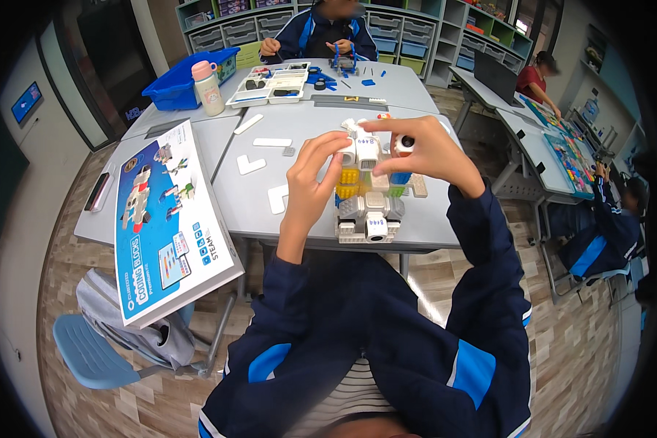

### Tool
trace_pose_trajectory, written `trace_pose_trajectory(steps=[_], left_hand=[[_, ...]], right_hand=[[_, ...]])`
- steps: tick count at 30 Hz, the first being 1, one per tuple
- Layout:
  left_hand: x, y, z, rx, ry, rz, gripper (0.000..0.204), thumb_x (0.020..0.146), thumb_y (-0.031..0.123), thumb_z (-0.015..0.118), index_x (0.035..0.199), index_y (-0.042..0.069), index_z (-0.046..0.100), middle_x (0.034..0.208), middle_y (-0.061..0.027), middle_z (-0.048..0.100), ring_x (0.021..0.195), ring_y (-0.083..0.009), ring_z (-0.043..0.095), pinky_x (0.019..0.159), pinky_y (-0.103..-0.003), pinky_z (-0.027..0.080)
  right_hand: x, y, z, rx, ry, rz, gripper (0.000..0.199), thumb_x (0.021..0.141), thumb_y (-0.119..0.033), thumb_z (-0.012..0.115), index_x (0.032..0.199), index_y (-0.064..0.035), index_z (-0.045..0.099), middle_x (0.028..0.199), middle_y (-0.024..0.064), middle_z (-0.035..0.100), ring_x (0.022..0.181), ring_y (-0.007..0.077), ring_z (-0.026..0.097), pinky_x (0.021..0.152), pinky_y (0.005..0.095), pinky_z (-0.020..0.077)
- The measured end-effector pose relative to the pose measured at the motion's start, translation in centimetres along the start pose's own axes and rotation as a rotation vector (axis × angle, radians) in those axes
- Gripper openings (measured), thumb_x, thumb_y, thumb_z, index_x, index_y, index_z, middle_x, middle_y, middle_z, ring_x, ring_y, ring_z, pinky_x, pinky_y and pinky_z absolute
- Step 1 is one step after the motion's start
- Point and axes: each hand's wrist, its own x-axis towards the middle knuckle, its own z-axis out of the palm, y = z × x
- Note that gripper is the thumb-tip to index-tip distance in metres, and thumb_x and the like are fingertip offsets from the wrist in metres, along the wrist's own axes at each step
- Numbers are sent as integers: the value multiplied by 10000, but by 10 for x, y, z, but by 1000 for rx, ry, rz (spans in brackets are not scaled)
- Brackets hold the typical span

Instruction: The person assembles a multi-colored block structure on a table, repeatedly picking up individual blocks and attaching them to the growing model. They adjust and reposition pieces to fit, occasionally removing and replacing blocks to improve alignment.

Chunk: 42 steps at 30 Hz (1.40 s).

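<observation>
A classroom with storage shelves along the top of the frame and grey desks pushed together; the nearest grey surface fills the centre. On it stands a block model of white, grey, yellow, green and blue pieces, just right of centre and close to the near edge. The left hand has its fingers curled against the model's upper left side, closed on a white block at the top. The right hand is pinched on a small white round piece with a dark centre, held at the model's upper right.

The model sits near the surface's edge, so a hard press from above could tip it toward the lap or pop stacked blocks loose. The round piece is held only by fingertips and could slip and roll off. The large box at centre left overhangs its desk and looks ready to slide.

Both hands cover the model's top, so how the round piece meets it cannot be told. Loose white flat pieces lie left of the hands. Other seated people at the top and right are too small to read.
</observation>
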Motion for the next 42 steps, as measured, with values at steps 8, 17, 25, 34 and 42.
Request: trace_pose_trajectory(steps=[8,17,25,34,42], left_hand=[[-3,-4,2,13,-3,-8,219,969,29,594,1145,34,726,1210,-116,699,1063,-198,669,855,-301,539],[-5,-5,3,-5,4,-22,221,977,37,592,1156,36,723,1214,-123,692,1087,-203,670,865,-305,554],[-6,-5,6,-62,26,-54,221,991,52,587,1165,42,723,1227,-122,685,1091,-196,668,857,-301,560],[-7,-5,6,-64,22,-57,226,991,54,589,1175,47,722,1234,-118,685,1098,-194,665,853,-296,559],[-7,-4,7,-72,29,-62,234,990,46,586,1180,51,722,1241,-114,683,1113,-192,661,858,-297,559]], right_hand=[[-22,17,6,923,200,431,418,999,-336,531,1279,-26,526,1039,21,519,858,98,595,710,230,469],[-33,21,3,604,202,367,380,913,-153,680,1251,-46,543,1140,67,575,1075,118,597,868,275,507],[-30,6,13,303,392,246,390,847,-177,828,1111,-30,581,945,46,702,818,101,683,622,213,506],[-28,9,14,587,318,312,310,862,-129,813,1135,-33,701,1168,66,638,901,126,688,686,220,546],[-34,13,18,655,210,208,414,890,-42,744,1291,-32,641,1362,98,566,1259,210,570,1055,357,518]])
